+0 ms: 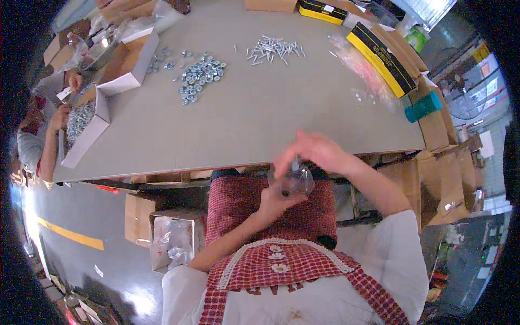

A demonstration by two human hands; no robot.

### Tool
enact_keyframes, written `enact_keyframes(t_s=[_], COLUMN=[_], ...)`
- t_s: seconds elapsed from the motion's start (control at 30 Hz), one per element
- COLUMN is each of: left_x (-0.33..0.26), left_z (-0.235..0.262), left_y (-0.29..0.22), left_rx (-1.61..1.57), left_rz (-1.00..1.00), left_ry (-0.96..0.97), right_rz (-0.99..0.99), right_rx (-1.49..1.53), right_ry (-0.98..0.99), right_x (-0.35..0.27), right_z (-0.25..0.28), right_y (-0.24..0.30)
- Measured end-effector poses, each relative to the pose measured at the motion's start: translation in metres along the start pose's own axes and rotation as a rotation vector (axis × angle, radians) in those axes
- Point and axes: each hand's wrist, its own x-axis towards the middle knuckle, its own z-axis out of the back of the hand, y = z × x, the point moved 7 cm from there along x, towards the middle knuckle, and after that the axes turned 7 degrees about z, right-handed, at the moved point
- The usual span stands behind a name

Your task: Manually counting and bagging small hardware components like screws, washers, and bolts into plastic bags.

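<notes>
Over my lap, just off the table's near edge, my left hand point(277, 201) is closed round the lower part of a clear plastic bag point(301, 183). The bag looks rounded, with a small dark spot near its bottom. My right hand point(319, 151) bends over the bag's top; its fingers are smeared by motion, so their grip cannot be told. On the table point(206, 135) beyond lie a loose pile of silvery round flanged metal pieces point(199, 78) and a pile of thin metal pins point(273, 50).
Clear plastic bags point(374, 78) lie at the right beside a black and yellow box point(382, 58) and a teal cylinder point(423, 106). At far left, another person's hands point(64, 115) work at a carton of metal pieces point(81, 120). A carton with plastic point(176, 238) stands at my left.
</notes>
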Motion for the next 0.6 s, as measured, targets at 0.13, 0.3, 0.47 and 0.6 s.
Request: enact_keyframes(t_s=[0.13,0.3,0.47,0.6], left_x=[-0.001,-0.005,-0.019,-0.023], left_z=[-0.004,-0.003,-0.01,-0.016], left_y=[-0.006,-0.023,-0.006,0.0], left_rx=[-0.153,-0.149,-0.107,-0.102], left_rz=[-0.057,-0.074,0.066,0.052], left_ry=[-0.039,-0.047,-0.001,-0.011], right_rz=[0.15,0.158,-0.056,0.137], right_rx=[-0.156,-1.112,-1.503,-1.507], right_ry=[-0.269,-0.528,-0.221,-0.292], right_x=[0.008,0.078,0.132,0.119], right_z=[0.028,0.118,0.132,0.131], right_y=[0.02,-0.001,-0.014,-0.022])
